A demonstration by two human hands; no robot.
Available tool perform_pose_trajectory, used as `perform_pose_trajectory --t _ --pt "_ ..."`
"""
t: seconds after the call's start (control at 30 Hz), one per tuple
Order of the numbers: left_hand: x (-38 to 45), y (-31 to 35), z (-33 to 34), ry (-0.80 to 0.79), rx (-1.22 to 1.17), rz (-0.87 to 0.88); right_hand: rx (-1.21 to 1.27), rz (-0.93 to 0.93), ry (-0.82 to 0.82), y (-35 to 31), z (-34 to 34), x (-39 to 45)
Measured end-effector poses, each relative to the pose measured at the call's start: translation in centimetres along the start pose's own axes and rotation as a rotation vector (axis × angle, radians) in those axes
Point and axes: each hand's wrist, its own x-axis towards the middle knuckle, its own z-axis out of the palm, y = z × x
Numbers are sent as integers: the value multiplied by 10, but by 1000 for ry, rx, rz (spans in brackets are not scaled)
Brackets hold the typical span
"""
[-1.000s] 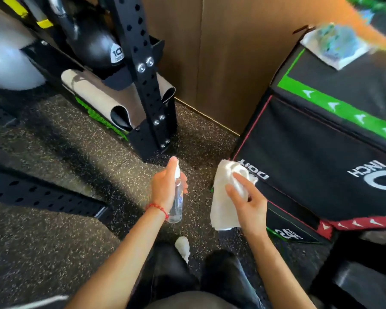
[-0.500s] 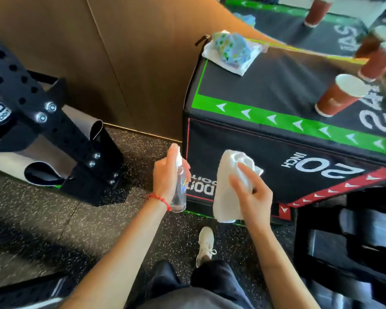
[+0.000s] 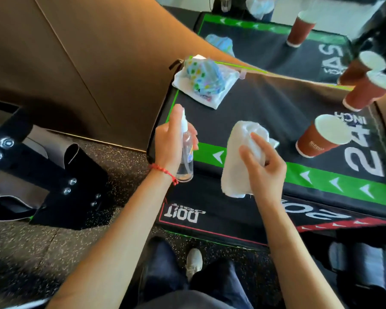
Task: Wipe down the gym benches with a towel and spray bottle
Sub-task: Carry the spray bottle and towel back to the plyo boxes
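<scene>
Your left hand [image 3: 168, 142] grips the clear plastic spray bottle [image 3: 186, 152], right hand [image 3: 265, 172] holds the crumpled white towel [image 3: 238, 161]: wiping toward the black padded box's [image 3: 265, 112] right edge risks tipping the red paper cup [image 3: 321, 137].

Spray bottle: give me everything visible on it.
The spray bottle is small, slim and clear, plastic by the look, with a white nozzle on top and a faint coloured label on its side. It looks mostly see-through; any liquid level is hard to tell. It stands roughly upright in the air, gripped by the left hand, whose index finger rests on the nozzle top. It hovers by the near-left corner of the black padded box, touching nothing else.
</scene>
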Motion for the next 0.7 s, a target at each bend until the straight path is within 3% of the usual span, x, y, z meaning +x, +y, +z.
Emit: perform_pose_trajectory --t 0.4,0.57,0.7 --pt "92 3 43 -72 24 89 -143 66 -9 -1 47 65" --pt "99 0 50 -85 43 110 -319 97 -39 8 53 72" --pt "96 -2 51 -94 55 130 -524 11 -44 12 58 70"
